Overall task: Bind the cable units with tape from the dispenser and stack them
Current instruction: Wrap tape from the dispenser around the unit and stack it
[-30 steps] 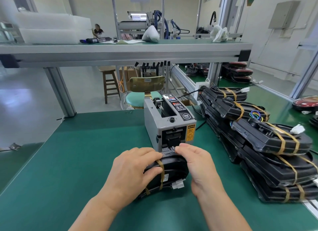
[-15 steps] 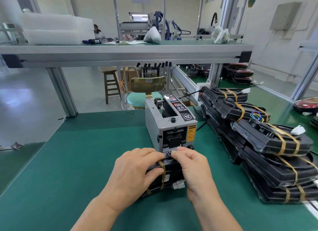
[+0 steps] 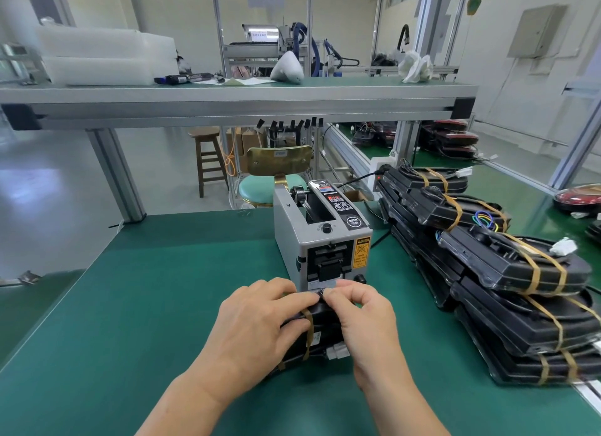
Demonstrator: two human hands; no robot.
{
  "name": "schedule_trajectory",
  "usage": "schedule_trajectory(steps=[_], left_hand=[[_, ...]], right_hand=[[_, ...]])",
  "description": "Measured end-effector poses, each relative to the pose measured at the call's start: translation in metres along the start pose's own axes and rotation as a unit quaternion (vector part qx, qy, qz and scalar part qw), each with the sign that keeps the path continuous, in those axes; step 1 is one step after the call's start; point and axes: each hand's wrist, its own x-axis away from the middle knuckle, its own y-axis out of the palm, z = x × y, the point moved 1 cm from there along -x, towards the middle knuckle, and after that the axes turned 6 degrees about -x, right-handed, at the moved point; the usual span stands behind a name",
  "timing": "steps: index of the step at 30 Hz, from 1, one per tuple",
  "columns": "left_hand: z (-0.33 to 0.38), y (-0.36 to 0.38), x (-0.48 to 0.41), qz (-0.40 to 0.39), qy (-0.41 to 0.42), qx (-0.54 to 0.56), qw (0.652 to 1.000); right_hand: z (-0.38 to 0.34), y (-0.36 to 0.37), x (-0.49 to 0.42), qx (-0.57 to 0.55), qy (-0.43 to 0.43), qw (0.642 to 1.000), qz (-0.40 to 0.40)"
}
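Closing in from the right, the right hand (image 3: 364, 318) is now meeting the left at the top edge of the cable unit (image 3: 320, 325), lower and nearer than it was half a second ago, when it was just below the dispenser's mouth.

Nearest the camera, the left hand (image 3: 260, 325) is gripping the cable unit, with fingers draped over its far side and the thumb lying beside the tape band (image 3: 309, 331) already wrapped round it. This is probably steadying the unit on the table (image 3: 130, 305) while a second band is going on. The right hand's fingers are curling in and pinching at the unit's upper edge. A fresh strip is likely between them, though it is too small to make out. A white plug (image 3: 338, 351) is poking out at the unit's near right corner.

Just behind the hands, the dispenser (image 3: 322, 237) is standing with its outlet facing the person, so each strip is coming out within easy reach.

Further right, the stack (image 3: 507, 273) of bound units is leaning in overlapping layers, each carrying two bands; this unit is probably heading there once taped.
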Motion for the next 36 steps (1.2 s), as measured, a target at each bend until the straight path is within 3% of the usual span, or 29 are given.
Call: schedule_trajectory(steps=[6,9,17,25,27,29,32,36], left_hand=[[0.001,0.001,-0.001,0.008,0.002,-0.01,1.0],[0.0,0.0,0.0,0.007,-0.003,-0.006,1.0],[0.001,0.0,0.002,0.009,0.002,-0.008,1.0],[0.001,0.0,0.0,-0.01,0.003,-0.037,0.999],[-0.001,0.001,0.0,-0.021,0.005,-0.052,0.998],[-0.003,0.001,0.001,-0.021,0.003,-0.054,0.998],[-0.003,-0.001,0.002,-0.015,0.004,-0.063,0.998],[-0.01,-0.008,0.005,-0.027,-0.035,0.011,0.999]], right_hand=[[0.009,-0.006,-0.004,0.096,-0.072,0.992,0.032],[0.013,-0.009,-0.009,0.076,-0.061,0.993,0.064],[0.01,0.004,-0.015,0.12,-0.032,0.992,0.008],[0.016,-0.003,-0.023,0.12,-0.095,0.988,0.015],[0.02,-0.008,-0.027,0.053,-0.062,0.997,-0.011],[0.026,-0.013,-0.026,-0.02,0.003,0.996,-0.087],[0.042,-0.024,-0.019,-0.018,0.03,0.982,-0.184],[0.051,-0.025,-0.015,-0.051,0.037,0.973,-0.223]])
